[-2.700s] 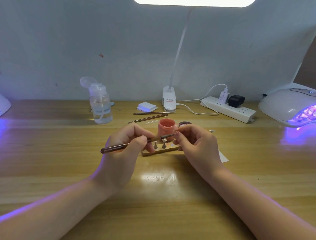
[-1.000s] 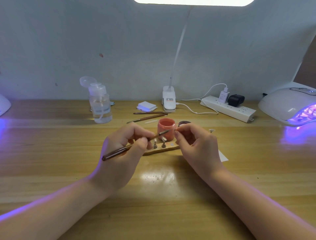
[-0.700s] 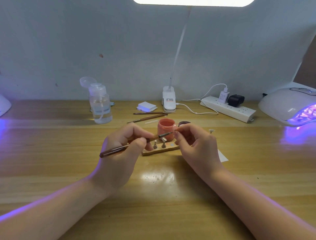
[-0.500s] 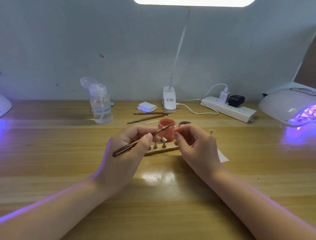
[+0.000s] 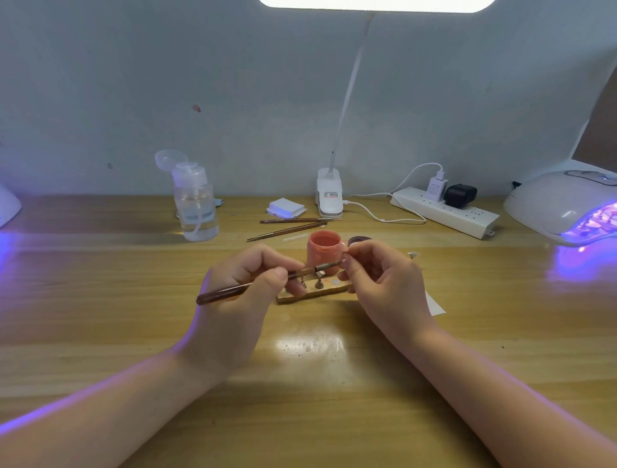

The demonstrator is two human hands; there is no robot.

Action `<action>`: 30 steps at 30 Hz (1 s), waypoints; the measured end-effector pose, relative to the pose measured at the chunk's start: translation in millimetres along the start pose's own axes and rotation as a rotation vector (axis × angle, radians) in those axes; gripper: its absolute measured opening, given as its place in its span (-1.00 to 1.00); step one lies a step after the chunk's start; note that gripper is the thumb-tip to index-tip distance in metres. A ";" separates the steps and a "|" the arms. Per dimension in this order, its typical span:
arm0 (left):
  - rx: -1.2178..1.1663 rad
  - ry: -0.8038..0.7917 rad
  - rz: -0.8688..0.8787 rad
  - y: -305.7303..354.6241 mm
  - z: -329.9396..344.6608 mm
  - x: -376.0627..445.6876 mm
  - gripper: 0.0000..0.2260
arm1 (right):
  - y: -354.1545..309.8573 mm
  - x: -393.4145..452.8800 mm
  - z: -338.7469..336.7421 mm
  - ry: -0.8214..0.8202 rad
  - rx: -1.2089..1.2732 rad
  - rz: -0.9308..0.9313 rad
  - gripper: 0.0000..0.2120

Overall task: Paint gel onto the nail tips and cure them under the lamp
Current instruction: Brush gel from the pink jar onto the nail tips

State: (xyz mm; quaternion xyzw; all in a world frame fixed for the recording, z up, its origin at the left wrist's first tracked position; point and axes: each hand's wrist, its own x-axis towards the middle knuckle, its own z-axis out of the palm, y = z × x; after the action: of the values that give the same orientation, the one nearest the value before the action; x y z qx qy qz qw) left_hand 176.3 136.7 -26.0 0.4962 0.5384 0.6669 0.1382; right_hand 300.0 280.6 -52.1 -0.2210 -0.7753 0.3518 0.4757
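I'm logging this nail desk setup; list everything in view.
gel pot: 1, coral, centre, open
brush: 1, brown, left hand
spare brushes: 2, brown, behind pot
wooden stand: 1, tan, between hands
pump bottle: 1, clear, back left
curing lamp: 1, white, right, glowing violet
power strip: 1, white, back right
desk lamp: 1, white, back centre
pads: 1 stack, white
left hand: holds brush
right hand: pinches something small

1. A pale grey wall [image 5: 133,83] with a few small marks stood behind the wooden desk [image 5: 100,300].
2. A bright white light panel [image 5: 372,4] hung at the top edge.
3. Its glare showed on the desk's glossy top.
4. Violet light washed over both ends of the desk.
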 end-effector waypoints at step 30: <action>0.136 -0.032 0.057 -1.8 -2.9 -2.1 -0.78 | -3.6 -0.8 -0.2 0.004 -0.033 0.010 -0.95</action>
State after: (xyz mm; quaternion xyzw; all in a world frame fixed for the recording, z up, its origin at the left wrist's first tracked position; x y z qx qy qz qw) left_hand 174.3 134.2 -28.4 0.5303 0.5657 0.6245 0.0937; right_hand 300.5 277.7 -49.8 -0.2335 -0.7790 0.3409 0.4716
